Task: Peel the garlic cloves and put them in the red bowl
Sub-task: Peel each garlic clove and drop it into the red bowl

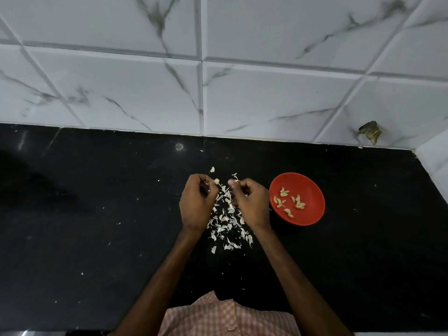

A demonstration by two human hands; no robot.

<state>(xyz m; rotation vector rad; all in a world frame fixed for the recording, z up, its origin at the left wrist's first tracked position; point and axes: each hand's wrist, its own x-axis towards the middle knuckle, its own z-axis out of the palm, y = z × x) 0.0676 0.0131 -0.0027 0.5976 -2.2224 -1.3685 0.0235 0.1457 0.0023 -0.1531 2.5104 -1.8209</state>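
Left hand pinches garlic clove; right hand curled, contents unclear

Home kitchen: black stone counter, marble-patterned wall tiles.

Black stone counter — white marble-veined wall tiles behind.

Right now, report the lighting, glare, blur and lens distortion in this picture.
Head view: the wide-angle lens fans the wall tiles' grout lines outward; light is soft and even; a small glare spot sits on the black countertop, shadow darkens its left end; left hand, pinching a garlic clove, and right hand look slightly soft.
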